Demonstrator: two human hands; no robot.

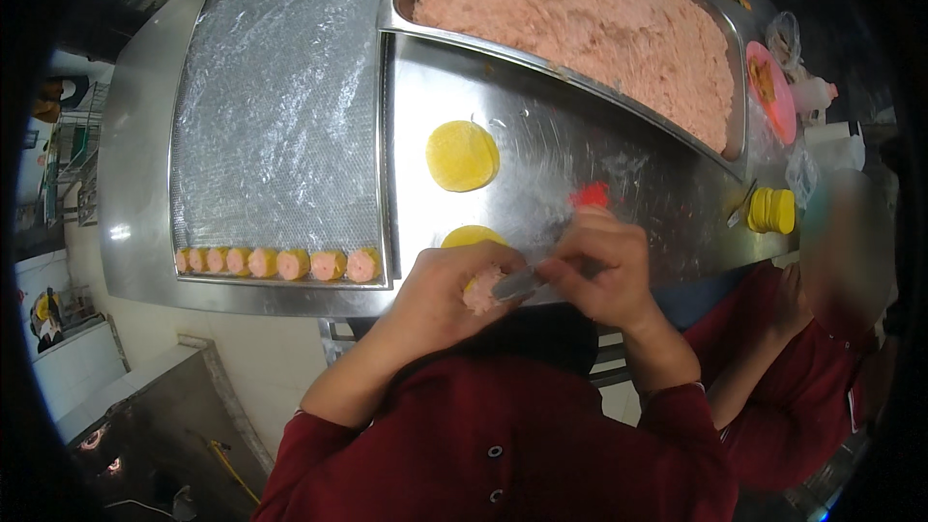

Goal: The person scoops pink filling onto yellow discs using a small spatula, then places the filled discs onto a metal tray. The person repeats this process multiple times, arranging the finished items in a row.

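My left hand is curled around a dumpling with a yellow wrapper and pink meat filling at its open top. In my right hand is a filling spatula, its flat grey metal blade touching the meat. A red patch shows just beyond the right hand; I cannot tell whether it is part of the spatula. One stack of round yellow wrappers lies on the steel table ahead. Another yellow wrapper is partly hidden behind my left hand.
At the left, a mesh-lined tray holds a row of several filled dumplings along its near edge. A deep metal pan of pink minced meat stands at the far right. More yellow wrappers and a pink plate lie near a co-worker.
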